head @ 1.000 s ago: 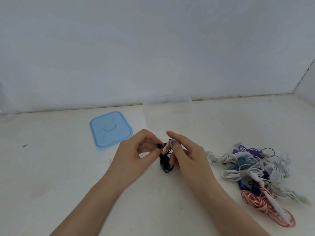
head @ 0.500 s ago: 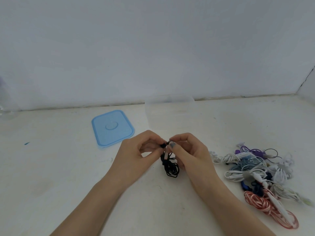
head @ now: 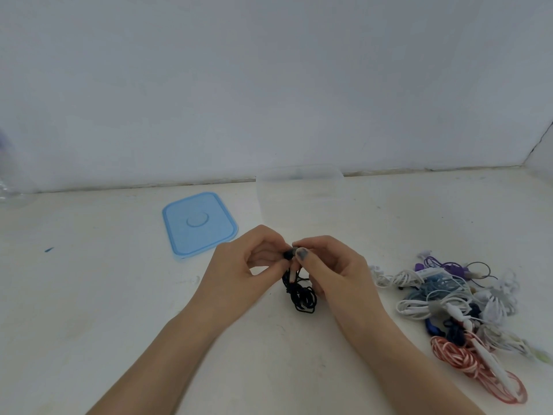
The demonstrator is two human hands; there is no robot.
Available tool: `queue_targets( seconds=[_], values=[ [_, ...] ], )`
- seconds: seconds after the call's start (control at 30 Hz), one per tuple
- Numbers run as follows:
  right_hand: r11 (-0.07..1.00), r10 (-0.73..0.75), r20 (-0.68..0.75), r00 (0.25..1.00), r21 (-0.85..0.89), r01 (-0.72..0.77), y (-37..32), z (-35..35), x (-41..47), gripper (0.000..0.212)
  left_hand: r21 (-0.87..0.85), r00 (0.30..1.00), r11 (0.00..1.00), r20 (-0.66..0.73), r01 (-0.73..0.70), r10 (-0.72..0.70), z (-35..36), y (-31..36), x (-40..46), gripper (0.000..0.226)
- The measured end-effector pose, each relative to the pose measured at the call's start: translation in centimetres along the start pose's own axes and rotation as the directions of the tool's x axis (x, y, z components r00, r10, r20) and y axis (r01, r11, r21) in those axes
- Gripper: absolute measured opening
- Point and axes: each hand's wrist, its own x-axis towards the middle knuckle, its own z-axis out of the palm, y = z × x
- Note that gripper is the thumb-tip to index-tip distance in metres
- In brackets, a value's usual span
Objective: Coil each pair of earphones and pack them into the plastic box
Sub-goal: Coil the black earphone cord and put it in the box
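Note:
A pair of black earphones (head: 302,296) hangs in a tangled bundle between my two hands, its lower loops near the white table. My left hand (head: 242,269) pinches the upper end of the black cord with thumb and forefinger. My right hand (head: 335,271) pinches the same end from the other side, its fingertips touching those of the left. The clear plastic box (head: 299,194) stands just behind my hands, open and hard to see. A heap of tangled earphones (head: 457,298) in white, blue, purple and red-and-white lies to the right.
The box's light blue lid (head: 200,223) lies flat on the table to the left of the box. A white wall (head: 269,85) closes the back of the table. A crumpled clear plastic thing (head: 7,187) shows at the far left edge.
My hands have come together at the top of the black earphones and now pinch one spot. The bundle hangs a little lower and looser than before.

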Motion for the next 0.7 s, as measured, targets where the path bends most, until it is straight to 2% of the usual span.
queue_targets(
  seconds=[0.47,0.7],
  values=[
    [1.000,0.024,-0.010,1.000,-0.008,-0.024,-0.35,-0.04,-0.13,0.011,0.061,0.999,0.997,0.003,-0.047,0.047,-0.03,-0.29,0.05,0.022],
    [0.995,0.093,0.016,0.996,0.046,-0.093,-0.50,-0.26,-0.14,0.003,0.084,0.999,0.995,0.012,-0.046,0.045,-0.23,-0.07,0.07,0.017]
  ],
)
